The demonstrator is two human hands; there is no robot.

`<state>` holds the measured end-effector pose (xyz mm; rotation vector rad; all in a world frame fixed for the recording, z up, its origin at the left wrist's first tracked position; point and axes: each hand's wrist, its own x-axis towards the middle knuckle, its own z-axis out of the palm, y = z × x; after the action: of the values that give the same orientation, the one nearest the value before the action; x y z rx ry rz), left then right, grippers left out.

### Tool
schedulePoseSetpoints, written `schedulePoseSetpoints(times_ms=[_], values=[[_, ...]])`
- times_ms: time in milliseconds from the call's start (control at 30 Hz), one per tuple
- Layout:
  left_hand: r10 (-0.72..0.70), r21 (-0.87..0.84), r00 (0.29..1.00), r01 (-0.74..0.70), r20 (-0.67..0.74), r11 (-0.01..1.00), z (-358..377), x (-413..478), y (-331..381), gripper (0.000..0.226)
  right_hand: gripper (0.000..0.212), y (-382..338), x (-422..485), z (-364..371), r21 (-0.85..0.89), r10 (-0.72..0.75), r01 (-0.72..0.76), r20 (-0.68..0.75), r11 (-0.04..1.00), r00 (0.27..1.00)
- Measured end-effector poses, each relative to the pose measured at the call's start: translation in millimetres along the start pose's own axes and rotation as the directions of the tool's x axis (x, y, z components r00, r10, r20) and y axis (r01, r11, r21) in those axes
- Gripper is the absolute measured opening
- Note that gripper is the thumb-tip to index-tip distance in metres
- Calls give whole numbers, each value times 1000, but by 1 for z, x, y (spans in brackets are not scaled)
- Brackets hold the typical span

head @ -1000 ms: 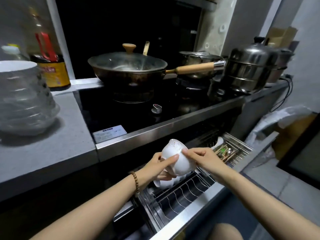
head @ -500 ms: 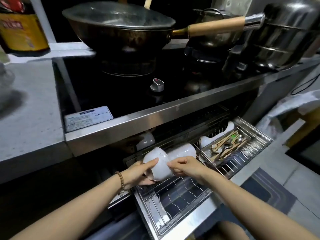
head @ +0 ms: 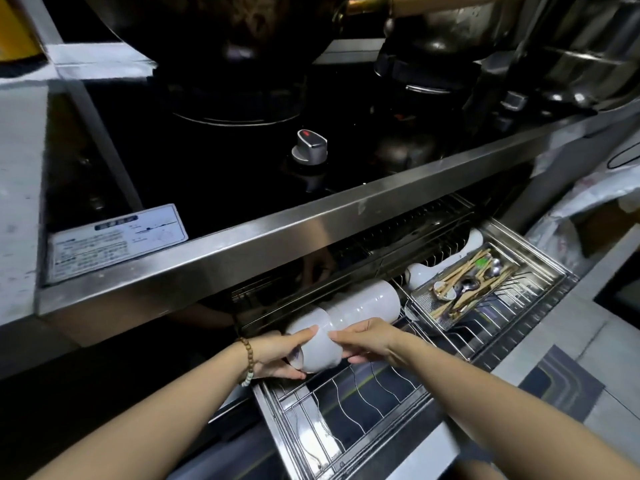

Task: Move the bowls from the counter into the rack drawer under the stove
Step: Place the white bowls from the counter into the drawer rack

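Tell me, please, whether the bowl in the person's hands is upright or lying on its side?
On its side. The bowl lies sideways between the left hand and right hand, its foot toward the left hand.

Bare wire rack (head: 349, 403) lies open in front — stacked bowls (head: 363, 303) and cutlery tray (head: 464, 289) crowd the back.

Sticker (head: 117, 239), white, on the front left corner of the black stove top (head: 214, 174): blue header bar, lines of small print and a small diagram, all too blurred to read. Knob (head: 309, 147): red mark on top, no lettering. No other text legible.
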<state>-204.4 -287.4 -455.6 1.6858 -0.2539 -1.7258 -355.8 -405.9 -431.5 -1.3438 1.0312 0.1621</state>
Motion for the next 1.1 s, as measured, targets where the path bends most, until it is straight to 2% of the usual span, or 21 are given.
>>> schedulePoseSetpoints(times_ms=[67, 233, 300, 333, 467, 633, 767, 900, 967, 1033, 1100], values=[[-8, 20, 1000, 9, -12, 1000, -1, 8, -3, 59, 24, 3, 6, 2, 5, 13, -13, 0, 1000, 1000], [17, 90, 998, -11, -65, 996, -6, 21, -8, 101, 21, 13, 19, 4, 6, 14, -14, -73, 1000, 997], [30, 107, 997, -22, -73, 994, -6, 27, -10, 109, 23, 17, 24, 3, 9, 11, -10, -113, 1000, 994], [33, 121, 997, -24, -74, 992, -4, 27, -11, 106, 23, 18, 26, 3, 9, 8, -7, -128, 1000, 992], [34, 204, 996, -16, -81, 979, 0, 29, -10, 66, 22, 22, 32, 5, 19, -3, 6, -153, 1000, 988], [27, 310, 995, 4, -95, 951, -2, 28, -7, 63, 23, 25, 39, 7, 12, -25, 27, -177, 1000, 984], [36, 415, 992, 17, -120, 910, -2, 28, -3, 52, 26, 26, 42, 7, -2, -30, 30, -173, 1000, 985], [144, 544, 975, -30, -168, 838, 2, 23, 1, 48, 27, 27, 42, 7, -39, -33, 27, -171, 999, 985], [179, 578, 969, -48, -173, 815, 3, 20, 1, 30, 27, 28, 43, 7, -44, -45, 37, -180, 998, 983], [170, 600, 969, -30, -178, 800, 4, 18, 3, 36, 27, 28, 44, 7, -51, -47, 39, -175, 998, 983], [177, 630, 967, -24, -182, 776, 5, 17, 4, 33, 27, 29, 44, 7, -58, -47, 38, -168, 998, 985]])
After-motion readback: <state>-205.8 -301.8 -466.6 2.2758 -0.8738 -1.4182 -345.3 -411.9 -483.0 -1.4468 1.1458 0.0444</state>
